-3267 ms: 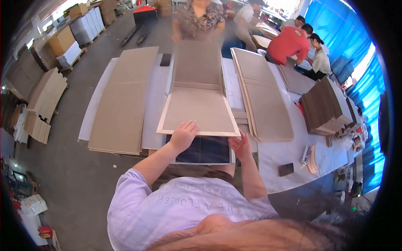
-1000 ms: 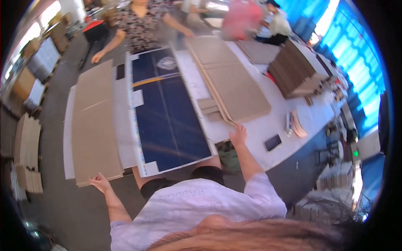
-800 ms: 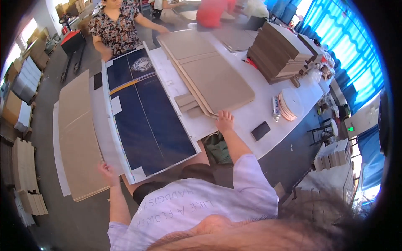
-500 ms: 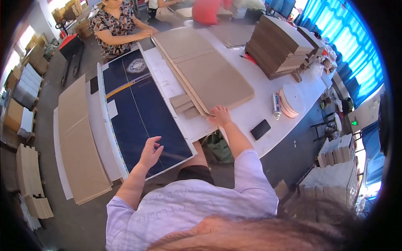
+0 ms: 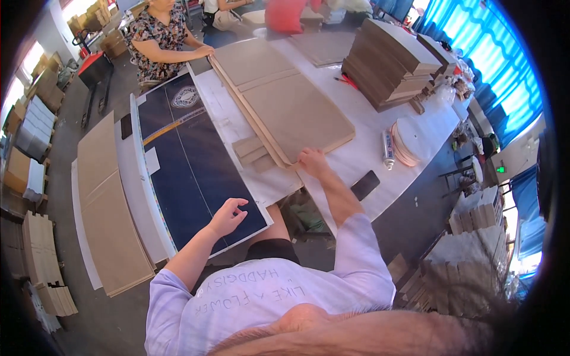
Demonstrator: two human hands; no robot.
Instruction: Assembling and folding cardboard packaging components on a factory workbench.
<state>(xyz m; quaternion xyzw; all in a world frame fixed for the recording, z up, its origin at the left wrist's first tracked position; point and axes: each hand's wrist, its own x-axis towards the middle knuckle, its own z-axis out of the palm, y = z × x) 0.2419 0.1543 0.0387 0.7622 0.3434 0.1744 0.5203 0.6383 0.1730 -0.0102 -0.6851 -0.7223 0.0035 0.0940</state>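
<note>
A long dark blue printed sheet (image 5: 190, 160) lies flat on the white table (image 5: 368, 148) in front of me. My left hand (image 5: 227, 216) hovers over its near end with fingers apart and curled, holding nothing. My right hand (image 5: 313, 161) rests on the near corner of a stack of grey-brown cardboard panels (image 5: 291, 107) to the right of the sheet; whether it grips the top panel is unclear. Small cardboard strips (image 5: 254, 153) lie between the sheet and the stack.
More cardboard panels (image 5: 110, 219) lie left of the sheet. A person in a patterned top (image 5: 160, 41) stands at the table's far end. A tall cardboard stack (image 5: 395, 62), a tube (image 5: 388, 150), round discs (image 5: 407, 142) and a black phone (image 5: 364, 185) are to the right.
My left hand left the cardboard panels at the far left and moved onto the blue sheet's near end. My right hand stayed at the corner of the cardboard stack.
</note>
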